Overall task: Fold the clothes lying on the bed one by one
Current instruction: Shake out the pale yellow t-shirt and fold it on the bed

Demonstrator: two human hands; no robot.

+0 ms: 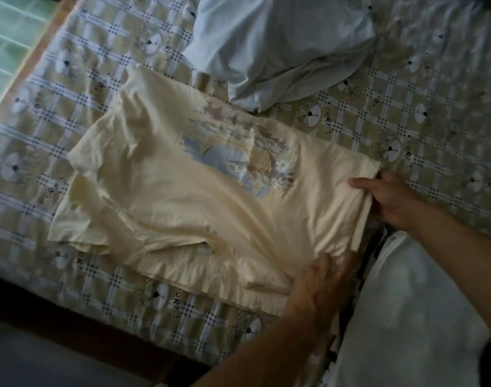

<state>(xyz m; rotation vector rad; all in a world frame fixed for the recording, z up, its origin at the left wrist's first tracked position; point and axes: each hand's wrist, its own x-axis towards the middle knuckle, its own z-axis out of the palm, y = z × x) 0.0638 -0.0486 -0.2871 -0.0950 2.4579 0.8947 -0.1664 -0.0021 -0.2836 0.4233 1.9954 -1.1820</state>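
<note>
The cream T-shirt [183, 196] lies spread on the bed [71, 88], not yet folded. The right hand [389, 196] pinches its hem. The left hand [322, 277] touches the lower corner, but it is too blurred to tell its grip. Next, I think, both corners must lift evenly. The sheet is checked, a pale blue garment [280, 46] waits behind, and the floor tiles [4, 37] are green.

Bare sheet [71, 115] L of shirt [160, 196]; blue heap [280, 46] close behind, white cloth [406, 303] R.
</note>
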